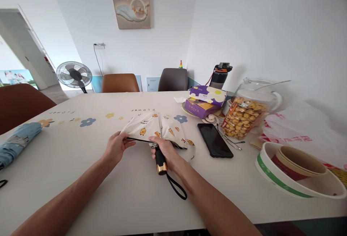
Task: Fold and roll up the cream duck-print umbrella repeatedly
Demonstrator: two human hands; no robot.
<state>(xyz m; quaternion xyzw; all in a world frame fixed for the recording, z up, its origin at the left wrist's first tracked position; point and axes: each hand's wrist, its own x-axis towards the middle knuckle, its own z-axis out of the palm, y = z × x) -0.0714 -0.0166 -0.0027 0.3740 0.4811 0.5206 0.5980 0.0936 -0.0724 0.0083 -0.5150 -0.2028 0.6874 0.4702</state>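
A folding umbrella with cream fabric and small yellow cartoon prints lies across the middle of the table, its canopy collapsed but loose. Its black handle with a gold end points toward me, and a black wrist loop hangs from it. My right hand is wrapped round the top of the handle, thumb at the fabric's lower edge. At the canopy's left corner, my left hand pinches the fabric between thumb and fingers. A light blue folded umbrella lies at the far left.
Right of my hands lies a black phone. Beyond it stand purple boxes, a dark bottle and a snack jar. A white-and-green tub and a plastic bag sit at the right. Chairs line the far edge.
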